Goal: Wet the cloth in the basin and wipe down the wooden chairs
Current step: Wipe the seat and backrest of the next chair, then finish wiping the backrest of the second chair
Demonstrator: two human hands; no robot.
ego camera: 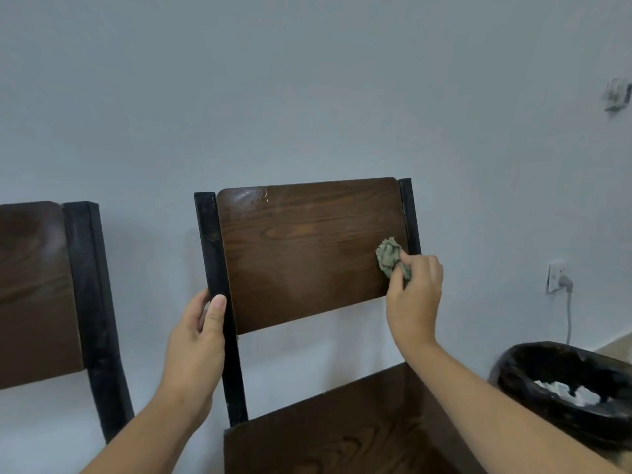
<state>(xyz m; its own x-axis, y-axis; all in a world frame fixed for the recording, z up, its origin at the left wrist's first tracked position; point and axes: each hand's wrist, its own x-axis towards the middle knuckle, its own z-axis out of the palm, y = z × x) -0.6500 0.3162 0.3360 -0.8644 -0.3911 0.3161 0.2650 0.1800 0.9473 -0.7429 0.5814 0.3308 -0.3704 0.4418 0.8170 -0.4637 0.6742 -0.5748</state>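
Cloth (390, 255) pinched in right hand (415, 299) at backrest (307, 251) right edge — left hand (195, 343) clamped on post (216, 261)

bunched green cloth (390, 256) pressed on chair backrest (307, 248) (wet-streaked).

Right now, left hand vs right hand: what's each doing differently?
The left hand grips the black frame post bare, thumb in front; the right hand pinches a bunched grey-green cloth against the wooden backrest. Left hand sits lower, at the backrest's left edge; right hand is near its right edge. Both touch the same chair.
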